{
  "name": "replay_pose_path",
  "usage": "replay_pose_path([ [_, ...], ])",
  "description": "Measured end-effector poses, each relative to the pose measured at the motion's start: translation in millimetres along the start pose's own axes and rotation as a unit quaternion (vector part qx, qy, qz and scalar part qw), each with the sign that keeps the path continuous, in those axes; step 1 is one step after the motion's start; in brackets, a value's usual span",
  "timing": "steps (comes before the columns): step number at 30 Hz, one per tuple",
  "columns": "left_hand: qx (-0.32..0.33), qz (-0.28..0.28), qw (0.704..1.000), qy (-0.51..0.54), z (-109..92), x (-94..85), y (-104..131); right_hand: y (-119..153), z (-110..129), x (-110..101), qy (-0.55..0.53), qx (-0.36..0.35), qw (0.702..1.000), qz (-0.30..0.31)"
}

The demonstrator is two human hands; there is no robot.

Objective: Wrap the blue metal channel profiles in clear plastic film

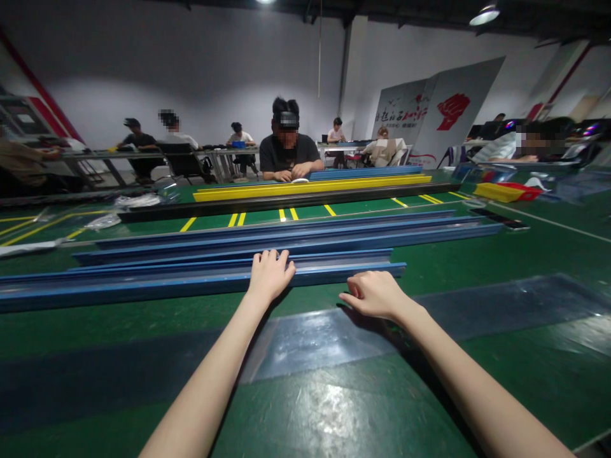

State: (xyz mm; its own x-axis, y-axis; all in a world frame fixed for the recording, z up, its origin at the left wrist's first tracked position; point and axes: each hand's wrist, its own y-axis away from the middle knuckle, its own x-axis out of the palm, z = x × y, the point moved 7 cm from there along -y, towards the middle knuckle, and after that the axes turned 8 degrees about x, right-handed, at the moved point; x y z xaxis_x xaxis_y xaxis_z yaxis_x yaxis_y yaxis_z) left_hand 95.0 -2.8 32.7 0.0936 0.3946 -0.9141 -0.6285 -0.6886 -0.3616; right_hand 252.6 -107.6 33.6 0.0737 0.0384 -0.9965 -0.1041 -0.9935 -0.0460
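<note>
My left hand lies across the nearest blue plastic channel, its fingers bent over the channel's walls. That long channel runs from the left edge of the view to just past my right hand. My right hand is at the channel's right end with its fingers curled in and the thumb pointing left; whatever is inside them, if anything, is hidden. Under both forearms a clear plastic strip lies flat on the green tabletop. More blue channels lie just beyond, side by side.
Farther back lie a yellow channel and a black channel. A phone rests to the right, near a yellow tray. Across the table sits a person in a dark shirt; several others sit at tables behind.
</note>
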Motion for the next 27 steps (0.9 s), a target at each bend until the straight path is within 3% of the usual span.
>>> replay_pose_path([
  [10,0.006,-0.007,1.0,0.017,0,-2.5,3,2,0,15,-0.07,-0.06,0.993,0.075],
  [27,0.001,0.004,1.0,0.021,0,-1.6,2,-5,-2,28,-0.133,-0.063,0.983,0.111],
])
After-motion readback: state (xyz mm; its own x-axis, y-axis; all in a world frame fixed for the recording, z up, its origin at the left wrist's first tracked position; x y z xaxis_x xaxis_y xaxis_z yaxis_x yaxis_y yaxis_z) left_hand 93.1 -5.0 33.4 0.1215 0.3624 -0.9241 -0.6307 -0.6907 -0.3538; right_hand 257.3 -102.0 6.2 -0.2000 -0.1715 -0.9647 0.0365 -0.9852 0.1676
